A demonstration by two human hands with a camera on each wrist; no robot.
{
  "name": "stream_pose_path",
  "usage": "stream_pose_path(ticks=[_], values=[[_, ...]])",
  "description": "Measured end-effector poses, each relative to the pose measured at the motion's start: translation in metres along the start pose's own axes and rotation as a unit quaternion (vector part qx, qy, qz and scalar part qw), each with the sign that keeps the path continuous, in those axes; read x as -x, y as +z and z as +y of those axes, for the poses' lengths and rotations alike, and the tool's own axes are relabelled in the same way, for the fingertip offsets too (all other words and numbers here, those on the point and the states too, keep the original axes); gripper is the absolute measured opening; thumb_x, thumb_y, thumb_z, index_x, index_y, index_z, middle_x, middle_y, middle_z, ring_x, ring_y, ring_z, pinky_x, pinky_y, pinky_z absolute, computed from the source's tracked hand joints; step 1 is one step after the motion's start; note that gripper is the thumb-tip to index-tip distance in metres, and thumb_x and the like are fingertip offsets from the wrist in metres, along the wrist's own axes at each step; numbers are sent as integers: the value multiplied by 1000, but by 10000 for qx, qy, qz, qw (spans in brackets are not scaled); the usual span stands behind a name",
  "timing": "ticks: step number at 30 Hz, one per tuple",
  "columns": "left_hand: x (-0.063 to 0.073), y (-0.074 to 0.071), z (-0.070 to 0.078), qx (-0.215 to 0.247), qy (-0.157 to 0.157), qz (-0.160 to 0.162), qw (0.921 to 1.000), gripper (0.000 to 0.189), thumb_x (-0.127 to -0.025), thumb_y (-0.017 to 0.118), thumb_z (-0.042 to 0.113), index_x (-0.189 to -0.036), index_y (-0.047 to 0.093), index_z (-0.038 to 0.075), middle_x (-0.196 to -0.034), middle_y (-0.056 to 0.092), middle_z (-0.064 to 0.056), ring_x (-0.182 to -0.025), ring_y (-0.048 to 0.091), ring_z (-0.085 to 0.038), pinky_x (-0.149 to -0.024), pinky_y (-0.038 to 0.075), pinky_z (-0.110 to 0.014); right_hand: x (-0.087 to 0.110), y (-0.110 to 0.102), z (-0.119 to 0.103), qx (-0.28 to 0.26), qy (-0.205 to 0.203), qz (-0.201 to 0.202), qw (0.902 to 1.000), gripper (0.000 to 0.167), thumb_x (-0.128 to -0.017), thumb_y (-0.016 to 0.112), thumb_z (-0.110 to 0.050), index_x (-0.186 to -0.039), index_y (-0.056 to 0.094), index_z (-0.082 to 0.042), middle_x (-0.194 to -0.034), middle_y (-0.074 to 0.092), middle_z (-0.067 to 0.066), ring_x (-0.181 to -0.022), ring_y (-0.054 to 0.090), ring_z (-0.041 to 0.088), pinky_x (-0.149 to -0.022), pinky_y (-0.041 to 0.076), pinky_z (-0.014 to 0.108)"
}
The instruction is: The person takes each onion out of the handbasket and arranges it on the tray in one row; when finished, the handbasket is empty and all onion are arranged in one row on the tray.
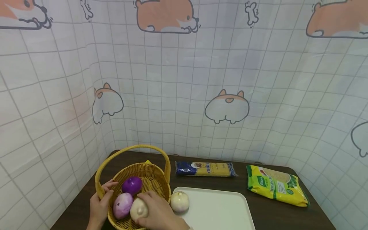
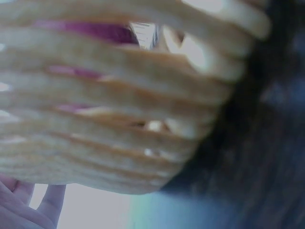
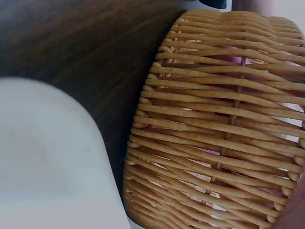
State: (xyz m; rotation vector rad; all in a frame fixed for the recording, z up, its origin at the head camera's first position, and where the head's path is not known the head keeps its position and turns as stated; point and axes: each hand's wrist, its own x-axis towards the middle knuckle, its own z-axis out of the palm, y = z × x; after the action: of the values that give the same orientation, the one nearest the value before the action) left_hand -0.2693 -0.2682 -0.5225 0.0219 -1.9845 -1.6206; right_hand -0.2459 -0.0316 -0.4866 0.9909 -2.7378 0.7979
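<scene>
In the head view, a wicker basket (image 1: 140, 167) with a tall arched handle stands at the table's left. My left hand (image 1: 99, 203) grips its left rim by the foot of the handle. Inside the basket, my right hand (image 1: 158, 210) holds a white onion (image 1: 139, 210) between fingers and thumb. Beside that lie a light purple onion (image 1: 123, 205) and a glossy deep-purple round vegetable (image 1: 132, 185). Another white onion (image 1: 180, 202) sits on the left edge of a white tray (image 1: 218, 207). Both wrist views are mostly filled by the basket's woven side (image 3: 214, 119).
Behind the tray lies a blue and yellow pasta packet (image 1: 205, 169). A yellow and green Knorr bag (image 1: 277, 185) rests at the right of the dark wooden table (image 1: 241, 182). Close behind hangs a white gridded curtain (image 1: 178, 95) with dog drawings.
</scene>
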Motion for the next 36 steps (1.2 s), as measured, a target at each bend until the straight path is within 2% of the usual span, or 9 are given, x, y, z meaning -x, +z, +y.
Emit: stream_pose_path(ticks=[3,6,11,15,17,22,28,36], values=[[0,-1,-1,-75,1,-46,10000,16,-98,55,2,-86,53,-9,-114,69,-18,-120,53,-2,-92,38,-8,4,-1,0,-431,152,279,9986,73,-77,80,-43,-141,49,-26,-129,51,-8,-107,56,9,-83,50,26],[0,-2,-1,-31,-8,-36,10000,14,-97,55,2,-87,54,-9,-113,69,-18,-120,53,-2,-92,39,-9,8,-3,2,-1016,384,697,9916,73,-78,80,-42,-142,46,-28,-134,48,-6,-112,55,13,-86,50,30],[1,-1,1,29,-5,24,10000,10,-96,55,-1,-88,56,-6,-111,69,-19,-118,54,-2,-91,40,-9,20,-14,5,-1904,715,1396,9691,66,-79,80,-43,-135,47,-28,-133,41,-4,-110,55,19,-87,50,35],[1,0,1,39,22,3,10000,10,-96,55,-2,-90,56,-9,-112,69,-20,-119,54,-3,-91,40,-9,31,-29,6,-2312,971,1752,9521,60,-78,81,-44,-126,49,-27,-131,40,-5,-107,55,19,-84,49,35],[1,0,1,2,14,-10,10000,11,-97,54,-1,-92,57,-10,-112,69,-19,-119,54,-3,-91,40,-9,36,-35,8,-2402,1020,1823,9480,59,-77,82,-42,-124,50,-26,-130,41,-4,-107,55,19,-82,50,35],[1,-1,0,-166,-43,-66,9998,14,-98,55,4,-100,61,-9,-115,69,-16,-120,52,0,-90,39,-8,46,-45,16,-2476,1110,1761,9462,58,-78,83,-36,-125,51,-26,-129,42,-3,-110,55,21,-82,52,34],[1,-2,0,-276,-144,-130,9994,17,-99,54,7,-106,65,-5,-118,68,-12,-121,51,1,-89,38,-8,56,-49,26,-2403,1353,1779,9446,59,-78,82,-38,-127,53,-25,-130,42,-1,-113,54,24,-85,50,41],[0,0,0,-106,-94,-59,9999,17,-98,54,3,-106,66,-7,-116,69,-15,-121,53,-2,-89,39,-9,62,-52,39,-2357,1815,2072,9320,60,-76,83,-38,-127,54,-21,-127,45,3,-114,53,27,-86,50,46]])
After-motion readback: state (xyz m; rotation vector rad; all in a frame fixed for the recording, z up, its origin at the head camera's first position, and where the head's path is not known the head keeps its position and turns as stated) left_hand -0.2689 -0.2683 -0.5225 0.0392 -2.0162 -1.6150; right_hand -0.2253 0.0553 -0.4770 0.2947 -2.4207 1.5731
